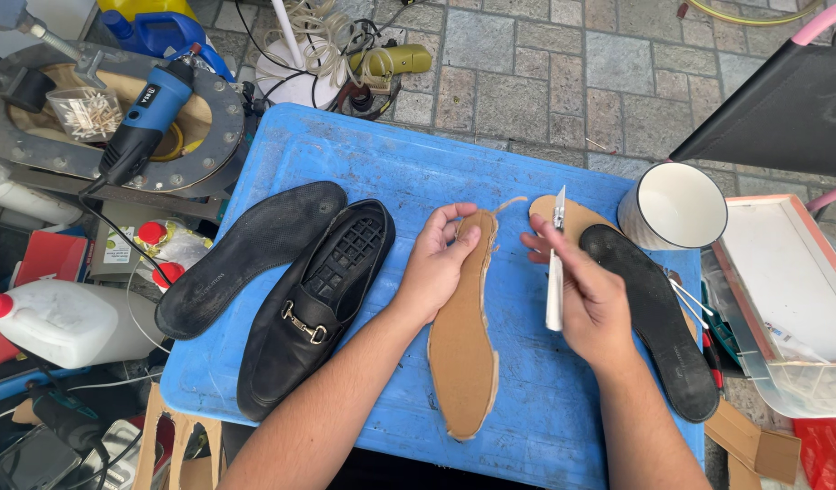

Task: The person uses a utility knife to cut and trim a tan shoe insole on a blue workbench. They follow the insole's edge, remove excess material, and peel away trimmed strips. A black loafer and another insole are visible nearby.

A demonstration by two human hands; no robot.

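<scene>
Left hand pinches the toe end of a brown cardboard insole cut-out, thumb on top and fingers curled over its left edge, pressing it flat on the blue plastic lid that serves as a worktop. Right hand is closed around a white-handled craft knife, blade pointing up and away, just right of the cut-out's toe. The cut-out looks thin, light and bendable, its edge rough and a loose strip curling off near the toe; it would likely crease if lifted by one end, so holding it flat near the spot being trimmed seems the safer grip, fingers well clear of the blade.

Left of it lie a black loafer, sole side up, and a black insole. To the right, a black sole piece rests over a second brown piece. Farther off stand a white cup and, past the lid's left corner, a blue heat gun.
</scene>
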